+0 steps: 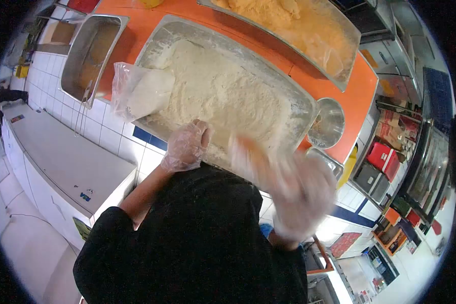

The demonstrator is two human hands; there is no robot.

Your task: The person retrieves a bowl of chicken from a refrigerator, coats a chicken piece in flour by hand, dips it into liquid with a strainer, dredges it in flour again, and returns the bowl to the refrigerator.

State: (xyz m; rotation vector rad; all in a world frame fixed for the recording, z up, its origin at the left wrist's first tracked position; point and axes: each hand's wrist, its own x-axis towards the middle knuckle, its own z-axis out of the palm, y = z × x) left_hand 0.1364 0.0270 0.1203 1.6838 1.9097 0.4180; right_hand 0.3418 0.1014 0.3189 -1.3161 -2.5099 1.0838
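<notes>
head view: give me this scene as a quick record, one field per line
left hand: clear plastic glove, fingers curled, by the near edge of the metal tray
right hand: clear plastic glove, motion-blurred; grip unclear
tray contents: pale flour-like powder
tray's left end: clear plastic bag
tray's right end: metal bowl beside it
surface: orange tabletop

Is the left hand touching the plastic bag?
Apart. The head view shows a gap between the left hand and the bag, with flour visible between them.
</notes>
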